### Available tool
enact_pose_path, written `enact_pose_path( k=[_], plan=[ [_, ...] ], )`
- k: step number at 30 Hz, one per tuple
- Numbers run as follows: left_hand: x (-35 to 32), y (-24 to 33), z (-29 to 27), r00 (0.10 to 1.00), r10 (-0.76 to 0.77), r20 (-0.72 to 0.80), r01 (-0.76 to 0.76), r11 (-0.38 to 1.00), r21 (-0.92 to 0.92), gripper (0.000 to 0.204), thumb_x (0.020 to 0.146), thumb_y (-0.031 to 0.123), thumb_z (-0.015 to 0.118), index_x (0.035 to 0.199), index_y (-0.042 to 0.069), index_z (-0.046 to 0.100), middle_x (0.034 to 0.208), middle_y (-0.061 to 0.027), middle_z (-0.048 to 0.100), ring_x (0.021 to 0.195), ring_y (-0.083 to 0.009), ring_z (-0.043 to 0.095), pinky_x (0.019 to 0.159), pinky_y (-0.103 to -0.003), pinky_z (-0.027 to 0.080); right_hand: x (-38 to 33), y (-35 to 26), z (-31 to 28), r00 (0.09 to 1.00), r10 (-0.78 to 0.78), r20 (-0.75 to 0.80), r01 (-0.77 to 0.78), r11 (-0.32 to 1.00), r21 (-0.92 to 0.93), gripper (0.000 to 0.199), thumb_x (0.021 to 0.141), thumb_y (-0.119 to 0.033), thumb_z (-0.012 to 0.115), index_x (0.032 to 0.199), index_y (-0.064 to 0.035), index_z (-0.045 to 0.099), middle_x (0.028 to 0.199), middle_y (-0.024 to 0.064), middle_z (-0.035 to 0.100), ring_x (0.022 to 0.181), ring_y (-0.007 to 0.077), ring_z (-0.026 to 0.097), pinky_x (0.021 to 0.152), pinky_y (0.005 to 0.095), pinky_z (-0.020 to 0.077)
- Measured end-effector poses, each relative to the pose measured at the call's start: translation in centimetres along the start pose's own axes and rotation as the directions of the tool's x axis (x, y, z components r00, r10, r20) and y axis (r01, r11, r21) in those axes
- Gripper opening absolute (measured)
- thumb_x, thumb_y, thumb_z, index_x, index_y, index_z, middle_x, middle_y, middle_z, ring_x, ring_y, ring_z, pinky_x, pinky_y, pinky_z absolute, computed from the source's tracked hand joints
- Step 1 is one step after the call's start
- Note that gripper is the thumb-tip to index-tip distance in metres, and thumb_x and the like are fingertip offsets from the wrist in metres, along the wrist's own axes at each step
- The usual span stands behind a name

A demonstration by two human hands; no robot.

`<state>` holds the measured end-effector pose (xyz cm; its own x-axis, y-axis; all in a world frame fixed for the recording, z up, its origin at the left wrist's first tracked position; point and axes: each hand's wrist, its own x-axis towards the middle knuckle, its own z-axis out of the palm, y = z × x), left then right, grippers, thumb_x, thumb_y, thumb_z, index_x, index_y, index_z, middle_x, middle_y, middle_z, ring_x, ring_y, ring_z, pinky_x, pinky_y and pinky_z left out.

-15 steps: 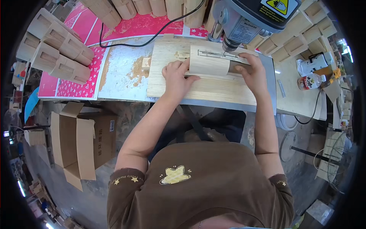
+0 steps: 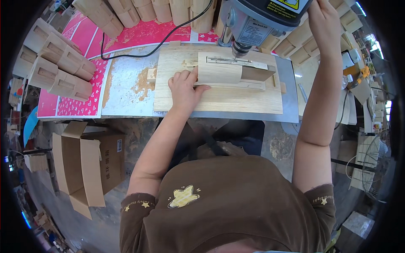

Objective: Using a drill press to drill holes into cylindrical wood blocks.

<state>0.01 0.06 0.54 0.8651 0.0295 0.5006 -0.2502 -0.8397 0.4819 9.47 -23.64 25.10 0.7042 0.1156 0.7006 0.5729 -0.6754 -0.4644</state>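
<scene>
A pale wooden piece (image 2: 219, 74) with a rounded front and a slotted metal strip (image 2: 230, 62) along its top lies on a flat wooden board (image 2: 211, 101). My left hand (image 2: 185, 88) grips its left end, thumb along the lower front edge. Just above the strip is the chuck (image 2: 240, 49) of a bench drill (image 2: 257, 25); whether the bit touches the piece I cannot make out. My right hand (image 2: 325, 23) is raised at the right side of the drill's head, its fingers partly cut off by the picture's edge, so what they hold is hidden.
Hollowed wooden pieces (image 2: 59, 80) stand in stacks at the left, along the back and at the right. A black cable (image 2: 147, 55) crosses the bench. Sawdust (image 2: 143, 86) lies left of the board. An open cardboard box (image 2: 90, 158) is on the floor at left.
My right hand has let go of the wooden piece's right end and risen to the drill's right side. My left hand stays on the piece. The whole view has shifted slightly.
</scene>
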Motion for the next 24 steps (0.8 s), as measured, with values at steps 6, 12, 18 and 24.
enact_pose_path(
  k=[6, 12, 18, 24],
  plan=[
    [-0.2, -0.3, 0.1, 1.000, 0.026, -0.002, -0.026, 1.000, 0.001, 0.062, 0.060, 0.032, 0.078, 0.114, 0.009, 0.059, 0.079, -0.0005, 0.052, 0.083, -0.0211, 0.048, 0.077, -0.037, 0.031, -9.4, -1.9, -0.8, 0.999, -0.028, -0.042, 0.026, 0.998, -0.050, 0.017, 0.089, -0.013, 0.058, 0.080, 0.0007, 0.064, 0.058, 0.0075, 0.053, 0.053, 0.0094, 0.049, 0.055, 0.0247, 0.0403],
    [0.0, -0.3, 0.2, 1.000, 0.018, 0.007, -0.018, 1.000, 0.006, 0.062, 0.060, 0.032, 0.078, 0.115, 0.010, 0.059, 0.078, -0.0011, 0.051, 0.082, -0.0214, 0.049, 0.077, -0.037, 0.032, -15.2, 0.4, 3.7, 0.996, 0.043, -0.080, -0.038, 0.998, 0.059, 0.013, 0.088, -0.009, 0.056, 0.092, -0.0011, 0.065, 0.064, 0.0082, 0.053, 0.057, 0.0153, 0.051, 0.055, 0.0271, 0.0406],
    [0.1, 0.0, 0.3, 1.000, 0.025, 0.001, -0.025, 1.000, -0.011, 0.062, 0.060, 0.032, 0.078, 0.115, 0.010, 0.059, 0.078, -0.0013, 0.051, 0.082, -0.0216, 0.049, 0.077, -0.037, 0.032, -16.1, 2.7, 5.9, 0.994, -0.018, -0.109, 0.022, 0.999, 0.043, 0.009, 0.084, -0.005, 0.058, 0.089, -0.0015, 0.064, 0.064, 0.0084, 0.051, 0.059, 0.0196, 0.052, 0.055, 0.0276, 0.0392],
    [-0.2, -0.3, 0.2, 1.000, 0.003, 0.006, -0.003, 1.000, 0.005, 0.063, 0.058, 0.031, 0.079, 0.114, 0.010, 0.059, 0.078, -0.0013, 0.051, 0.080, -0.0222, 0.049, 0.076, -0.037, 0.033, -10.7, -0.6, 1.0, 0.975, -0.103, -0.199, 0.105, 0.995, -0.004, 0.014, 0.088, -0.012, 0.055, 0.084, 0.0000, 0.062, 0.061, 0.0057, 0.049, 0.057, 0.0120, 0.045, 0.054, 0.0246, 0.0362]
  ],
)
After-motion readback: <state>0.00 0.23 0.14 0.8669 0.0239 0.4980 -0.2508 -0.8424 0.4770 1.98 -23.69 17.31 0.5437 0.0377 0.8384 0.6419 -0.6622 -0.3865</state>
